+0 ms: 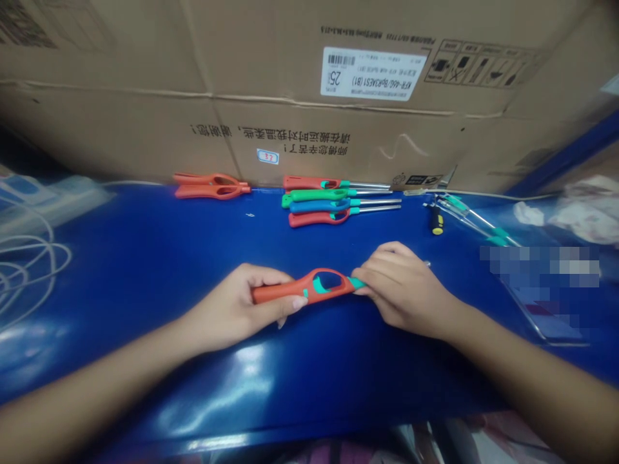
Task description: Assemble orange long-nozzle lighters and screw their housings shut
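Both hands hold one orange-red long-necked lighter (319, 283) level above the blue table. My left hand (251, 299) is closed round its handle, the thumb lying along the near side. At the other end my right hand (399, 283) grips near the green collar and covers most of the metal tube; a small tip shows beyond the fingers. A green trigger sits in the lighter's oval opening. Farther back lie several finished-looking lighters (322, 205) in red, green and blue, side by side with tubes to the right. Two orange lighter handle shells (213, 187) rest to their left.
A large cardboard box (242, 58) walls off the back of the table (193, 238). At right are a black-and-yellow screwdriver (436, 222), loose tubes with green collars (483, 225), crumpled white tissue (592, 206) and a phone-like flat object (546, 309). A coiled white cable (43, 258) lies left.
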Demonstrator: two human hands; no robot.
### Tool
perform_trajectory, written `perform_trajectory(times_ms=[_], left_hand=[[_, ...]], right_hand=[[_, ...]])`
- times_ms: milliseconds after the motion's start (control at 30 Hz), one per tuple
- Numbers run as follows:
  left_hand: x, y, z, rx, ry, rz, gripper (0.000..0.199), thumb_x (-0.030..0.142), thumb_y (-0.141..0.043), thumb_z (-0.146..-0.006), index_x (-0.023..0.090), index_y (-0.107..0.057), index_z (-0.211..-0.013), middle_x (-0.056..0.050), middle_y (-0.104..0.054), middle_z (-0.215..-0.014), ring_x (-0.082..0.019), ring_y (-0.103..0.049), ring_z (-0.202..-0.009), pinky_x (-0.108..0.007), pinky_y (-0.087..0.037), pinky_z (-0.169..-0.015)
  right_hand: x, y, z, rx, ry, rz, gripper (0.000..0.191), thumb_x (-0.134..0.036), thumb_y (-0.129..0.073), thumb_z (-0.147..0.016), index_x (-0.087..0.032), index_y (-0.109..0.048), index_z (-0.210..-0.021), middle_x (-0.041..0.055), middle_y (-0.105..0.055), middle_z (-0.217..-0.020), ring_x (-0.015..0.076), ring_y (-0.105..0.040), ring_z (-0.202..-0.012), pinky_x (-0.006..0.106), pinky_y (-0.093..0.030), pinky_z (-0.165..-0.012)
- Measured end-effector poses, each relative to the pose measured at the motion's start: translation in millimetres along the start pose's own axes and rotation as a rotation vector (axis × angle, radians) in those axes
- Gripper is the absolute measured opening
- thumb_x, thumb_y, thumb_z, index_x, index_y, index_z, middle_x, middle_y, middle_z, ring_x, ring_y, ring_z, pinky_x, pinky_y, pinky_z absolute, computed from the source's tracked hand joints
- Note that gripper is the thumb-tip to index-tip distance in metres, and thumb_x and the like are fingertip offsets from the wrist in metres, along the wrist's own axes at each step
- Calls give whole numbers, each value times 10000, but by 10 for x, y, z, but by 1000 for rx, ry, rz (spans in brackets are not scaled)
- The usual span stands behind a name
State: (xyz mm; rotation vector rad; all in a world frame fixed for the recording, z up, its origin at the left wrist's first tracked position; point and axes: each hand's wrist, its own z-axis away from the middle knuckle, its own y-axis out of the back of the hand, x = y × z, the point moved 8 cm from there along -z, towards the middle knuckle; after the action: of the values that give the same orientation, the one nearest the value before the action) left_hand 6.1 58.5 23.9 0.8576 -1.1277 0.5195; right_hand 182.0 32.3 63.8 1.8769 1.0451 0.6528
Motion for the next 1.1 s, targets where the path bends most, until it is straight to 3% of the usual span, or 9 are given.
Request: perform_trajectory(times_ms=[200,300,433,567,700,867,1100], left_hand=[[138,7,53,57,-248,-198,186,325,-671,-903,150,-724,-870,28,-581,-614,-80,-446,-510,-187,-349,-461],[248,7,104,100,-416,-338,128,264,-680,-908,169,-732,-976,5,-680,-749,-92,-545,-589,-199,-433,-559],[290,-5,121,95,-502,-469,156,230,-642,-945,170,-705,-1074,-20,-715,-882,-114,-622,-732,-218,-471,-690],[263,6,103,96,-494,-543,202,251,-605,-977,177,-683,-1147,-30,-700,-913,-130,-618,-782,-238,-462,-719],[227,-14,90,64,-472,-511,198,261,-593,-986,183,-679,-1147,-28,-703,-928,-132,-630,-801,-238,-470,-736],[196,-39,77,55,-455,-585,233,308,-549,-1010,190,-661,-1176,-35,-692,-929,-152,-636,-822,-260,-477,-749],[81,66,-53,101,-312,-816,378,471,-489,-1013,226,-610,-1274,-77,-648,-1140,-232,-640,-1012,-339,-517,-865]], right_hand=[[-26,-59,-9,-70,-5,53,193,-153,-455,-978,-105,-639,-942,87,-679,-787,198,-564,-716,379,-445,-789],[-38,-62,-11,-79,9,84,208,-157,-460,-977,-96,-651,-925,77,-654,-748,198,-548,-688,381,-440,-777],[-8,-37,4,-52,-9,71,187,-184,-488,-983,-100,-655,-973,76,-671,-787,197,-575,-711,350,-443,-734],[81,-39,41,-62,-123,32,181,-243,-495,-1005,-141,-642,-1032,51,-694,-869,167,-615,-718,290,-436,-634],[73,-78,70,-96,-133,43,195,-258,-477,-1014,-156,-641,-1041,44,-709,-883,162,-636,-711,282,-440,-613],[127,-148,81,-137,-190,-14,181,-278,-480,-1010,-177,-624,-1053,52,-715,-930,170,-655,-736,284,-454,-627],[384,-281,99,-230,-399,-239,38,-211,-571,-945,-222,-570,-981,43,-650,-971,180,-631,-844,288,-489,-708]])
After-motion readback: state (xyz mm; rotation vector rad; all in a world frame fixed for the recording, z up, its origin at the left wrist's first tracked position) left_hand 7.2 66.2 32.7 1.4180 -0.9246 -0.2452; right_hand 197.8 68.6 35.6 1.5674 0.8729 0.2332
